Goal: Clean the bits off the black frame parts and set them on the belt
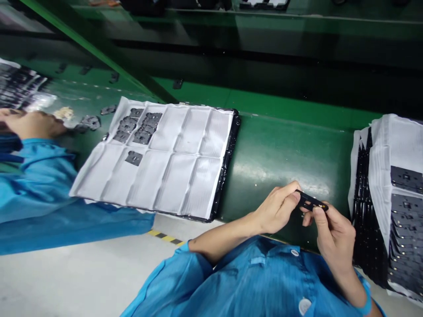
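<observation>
Blue jacket nearest, black part between left hand and right hand, each pinching one end.

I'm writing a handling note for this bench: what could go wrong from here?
The small dark part, pinched by the left hand and right hand, might slip and drop. The right forearm appears close to the tall stack of trays, so a nudge could shift it. Loose dark pieces lie on the white-covered tray near a co-worker's sleeve; a bump might scatter them.
</observation>
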`<state>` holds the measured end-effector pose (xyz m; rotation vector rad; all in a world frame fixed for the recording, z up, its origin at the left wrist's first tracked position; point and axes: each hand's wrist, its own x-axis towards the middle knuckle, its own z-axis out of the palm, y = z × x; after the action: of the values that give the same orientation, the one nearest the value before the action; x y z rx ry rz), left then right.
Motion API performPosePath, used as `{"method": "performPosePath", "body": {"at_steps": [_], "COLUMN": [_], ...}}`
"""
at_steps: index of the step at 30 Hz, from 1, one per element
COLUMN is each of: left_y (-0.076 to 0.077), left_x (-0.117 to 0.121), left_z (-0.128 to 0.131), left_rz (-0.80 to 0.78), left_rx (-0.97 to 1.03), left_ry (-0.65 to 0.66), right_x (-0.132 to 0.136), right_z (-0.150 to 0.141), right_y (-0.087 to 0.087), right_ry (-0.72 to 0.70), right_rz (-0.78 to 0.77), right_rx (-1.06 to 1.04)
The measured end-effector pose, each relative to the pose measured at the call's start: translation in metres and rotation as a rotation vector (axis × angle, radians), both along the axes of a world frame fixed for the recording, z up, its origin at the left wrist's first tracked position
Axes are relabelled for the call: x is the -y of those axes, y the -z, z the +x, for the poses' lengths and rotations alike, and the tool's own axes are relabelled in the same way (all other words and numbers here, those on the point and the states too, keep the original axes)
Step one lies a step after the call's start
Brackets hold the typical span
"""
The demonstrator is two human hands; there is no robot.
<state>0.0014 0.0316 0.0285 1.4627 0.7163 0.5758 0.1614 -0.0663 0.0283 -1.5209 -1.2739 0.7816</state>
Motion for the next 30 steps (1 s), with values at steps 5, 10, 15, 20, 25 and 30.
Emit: {"method": "performPosePath", "body": {"at_steps": [5,10,15,20,25,30], "left_y": [0.0014,0.0018,0.0042,0.0051,-0.0010,-0.0011], "left_x": [-0.0010,-0.0023,-0.0004,0.0010,0.0002,0.0008], "left_z": [-0.0002,0.0029,0.0064,0.0056,0.0018,0.0041], "left_rz": [0.060,0.096,0.116,0.116,0.069,0.047], "left_rx": [-0.034,-0.095,-0.131,-0.152,-0.129,-0.116], "left_ry": [0.000,-0.007,-0.017,-0.016,0.021,-0.011], "right_x": [-0.0010,-0.0030,-0.0019,-0.0008,-0.0019,-0.0006], "right_z": [0.0021,0.0032,0.0045,0.0065,0.0075,0.0078], "right_y": [0.0009,-0.0012,-0.0015,-0.0011,-0.0037,-0.0020], "right_ry": [-0.036,-0.069,-0.055,-0.058,-0.068,-0.073], "right_rz": [0.009,0.018,0.003,-0.030,-0.042,-0.042], "right_rx": [-0.020,-0.003,-0.005,-0.023,-0.034,-0.025]}}
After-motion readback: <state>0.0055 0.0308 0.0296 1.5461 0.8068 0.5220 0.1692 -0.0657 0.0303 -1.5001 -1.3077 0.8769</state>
